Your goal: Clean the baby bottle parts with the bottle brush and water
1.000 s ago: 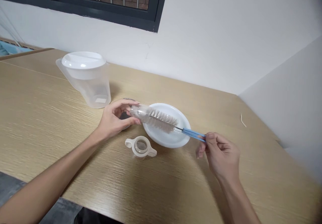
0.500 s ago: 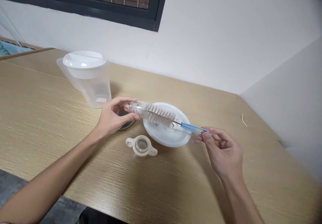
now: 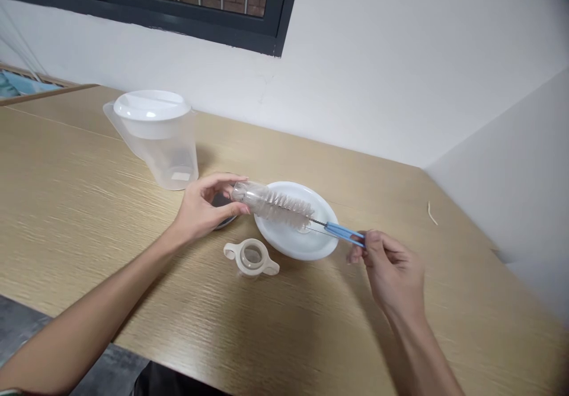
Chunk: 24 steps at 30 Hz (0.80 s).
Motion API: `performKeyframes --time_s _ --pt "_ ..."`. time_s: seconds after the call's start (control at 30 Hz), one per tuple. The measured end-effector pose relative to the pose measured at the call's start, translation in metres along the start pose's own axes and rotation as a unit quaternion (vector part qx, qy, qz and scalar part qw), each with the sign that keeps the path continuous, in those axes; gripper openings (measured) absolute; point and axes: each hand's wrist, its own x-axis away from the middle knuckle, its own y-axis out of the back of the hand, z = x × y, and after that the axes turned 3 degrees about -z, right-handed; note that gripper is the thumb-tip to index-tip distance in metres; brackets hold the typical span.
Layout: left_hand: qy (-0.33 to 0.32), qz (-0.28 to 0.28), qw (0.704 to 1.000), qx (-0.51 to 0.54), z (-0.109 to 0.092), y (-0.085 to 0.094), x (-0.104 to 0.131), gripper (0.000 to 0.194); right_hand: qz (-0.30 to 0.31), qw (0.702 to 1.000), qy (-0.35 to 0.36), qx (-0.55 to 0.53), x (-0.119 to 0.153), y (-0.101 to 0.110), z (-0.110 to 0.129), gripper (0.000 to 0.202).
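Observation:
My left hand [image 3: 207, 206] is closed around the base end of a small clear bottle [image 3: 249, 196], thumb below and fingers above. A bottle brush [image 3: 288, 208] with pale bristles lies almost level, its far end inside the bottle and the rest of the bristles outside. My right hand [image 3: 393, 265] pinches the end of its blue handle [image 3: 344, 234]. Bottle and brush are held above a white oval dish [image 3: 288, 248]. Just below stands a cream two-handled collar [image 3: 251, 257], resting on the table.
A translucent lidded pitcher [image 3: 166, 147] stands behind my left hand. Partly hidden by that hand is a dark round object [image 3: 226, 223]. A thin pale strip [image 3: 431, 213] lies at the right of the wooden table [image 3: 213, 325]. A wall and window border the back.
My right hand has shifted slightly left and down, and the blue handle has turned a little in its grasp. The left hand keeps hold of the bottle, almost unmoved.

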Motion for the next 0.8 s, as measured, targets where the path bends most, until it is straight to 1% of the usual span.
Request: performKeyframes --time_s 0.03,0.07,0.13,0.17,0.27,0.37,0.43,0.53,0.63,0.7,0.73,0.8 --pt "0.004 -0.003 1.0 -0.011 0.0 0.0 0.0 0.05 -0.011 1.0 0.005 -0.006 -0.001 -0.001 0.0 0.033" --pt "0.01 -0.006 1.0 -0.02 0.0 0.001 0.0 0.05 -0.02 1.0 0.008 -0.019 -0.001 -0.001 0.001 0.032" --pt "0.022 -0.012 0.999 -0.026 0.0 0.001 0.0 0.048 -0.031 0.998 0.019 -0.051 -0.002 -0.002 0.003 0.04" --pt "0.028 -0.016 0.999 -0.025 0.0 0.001 0.0 0.047 -0.035 0.997 0.026 -0.06 -0.002 -0.002 0.005 0.041" --pt "0.032 -0.023 0.999 -0.006 0.0 0.0 -0.001 0.046 -0.048 0.997 0.034 -0.048 -0.002 -0.001 0.008 0.033" --pt "0.028 -0.014 0.999 0.016 0.0 -0.003 0.0 0.048 -0.052 0.998 0.016 -0.031 -0.001 0.0 0.008 0.034" --pt "0.029 -0.003 0.999 0.023 -0.001 -0.004 0.0 0.049 -0.042 0.999 0.005 -0.029 -0.002 0.001 0.008 0.035" --pt "0.023 0.006 0.999 0.026 -0.002 -0.003 0.001 0.05 -0.007 1.0 -0.008 -0.029 -0.001 0.0 0.01 0.041" --pt "0.006 0.011 1.0 0.018 -0.002 0.0 0.001 0.05 0.03 1.0 0.0 -0.001 0.0 -0.002 0.014 0.049" --pt "-0.005 0.01 1.0 0.007 -0.001 0.001 0.0 0.048 0.037 0.999 0.012 0.03 0.001 -0.003 0.017 0.054" --pt "-0.006 0.005 1.0 -0.001 -0.001 0.001 0.0 0.046 0.031 0.999 0.017 0.038 0.001 -0.004 0.018 0.052" --pt "0.006 -0.01 1.0 -0.021 0.0 0.001 -0.001 0.041 0.01 0.999 0.025 0.027 0.001 -0.006 0.019 0.036"
